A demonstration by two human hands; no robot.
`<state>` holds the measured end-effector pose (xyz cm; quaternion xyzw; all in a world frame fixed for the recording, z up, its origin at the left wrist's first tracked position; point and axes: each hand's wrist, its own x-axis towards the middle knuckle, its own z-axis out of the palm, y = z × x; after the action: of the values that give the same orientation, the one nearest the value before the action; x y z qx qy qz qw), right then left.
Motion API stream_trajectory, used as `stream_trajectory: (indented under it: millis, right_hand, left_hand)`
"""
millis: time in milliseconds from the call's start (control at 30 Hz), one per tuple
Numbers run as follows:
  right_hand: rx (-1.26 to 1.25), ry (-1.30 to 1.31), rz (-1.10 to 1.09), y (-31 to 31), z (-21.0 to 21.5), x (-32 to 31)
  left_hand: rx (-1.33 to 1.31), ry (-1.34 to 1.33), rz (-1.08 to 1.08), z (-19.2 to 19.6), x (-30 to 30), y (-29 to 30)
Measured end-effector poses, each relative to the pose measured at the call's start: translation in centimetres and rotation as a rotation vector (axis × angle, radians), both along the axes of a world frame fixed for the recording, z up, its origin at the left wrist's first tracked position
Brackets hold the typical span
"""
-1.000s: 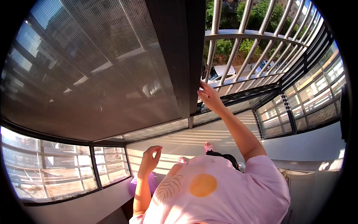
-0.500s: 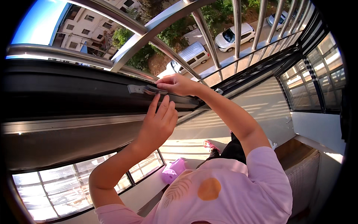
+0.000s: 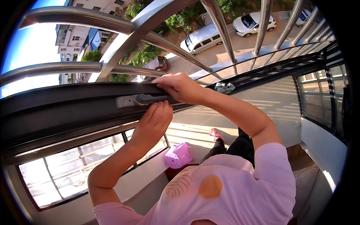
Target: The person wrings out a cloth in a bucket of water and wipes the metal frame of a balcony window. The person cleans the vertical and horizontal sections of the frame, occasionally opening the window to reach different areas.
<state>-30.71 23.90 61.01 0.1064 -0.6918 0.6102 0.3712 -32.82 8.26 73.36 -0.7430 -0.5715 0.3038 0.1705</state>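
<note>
A dark window frame (image 3: 75,112) is seen running across the view from the left edge towards the upper right, and a grey handle (image 3: 144,99) is mounted on its inner face, a little left of the middle. The left hand (image 3: 154,122) is raised from below with its palm laid against the frame just under the handle; its fingers (image 3: 159,108) are held straight and pressed together, their tips touching the lower edge of the handle, and nothing is pinched by them. The right hand (image 3: 180,87) is laid over the top edge of the frame just right of the handle, the fingers curled downward over the edge and kept close together; whether the end of the handle is gripped beneath them cannot be told. Further right along the frame a small metal fitting (image 3: 224,87) is fixed, well apart from both hands. Beyond the frame, silver railing bars (image 3: 157,39) are seen, and below them a street with parked cars (image 3: 255,21). Below the arms, a pink plastic object (image 3: 179,155) is seen resting near a lower ledge, and a pink shirt (image 3: 225,187) worn by the person fills the lower part of the view.
</note>
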Motion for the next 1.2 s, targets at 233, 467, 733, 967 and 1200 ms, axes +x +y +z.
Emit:
stream_trajectory:
  millis: [233, 467, 733, 967, 1200]
  right_hand:
    - [-0.102, -0.117, 0.154, 1.6, -0.6, 0.5]
    - [0.062, -0.307, 0.134, 4.5, -2.8, 4.2]
    - [0.111, -0.539, 0.207, 3.7, -3.8, 6.2]
    - [0.159, -0.634, 0.279, 3.2, -3.4, 6.5]
    - [0.044, -0.552, 0.338, 2.6, -3.8, 5.7]
  left_hand:
    - [0.144, 0.086, -0.028, -1.8, -0.6, -0.7]
    - [0.228, 0.059, -0.101, -2.7, -1.3, -0.4]
    - [0.252, 0.064, -0.129, -3.0, -1.3, -0.3]
    - [0.273, -0.066, -0.058, -2.9, -0.7, 0.2]
    - [0.24, -0.172, 0.012, -2.8, 0.1, 1.0]
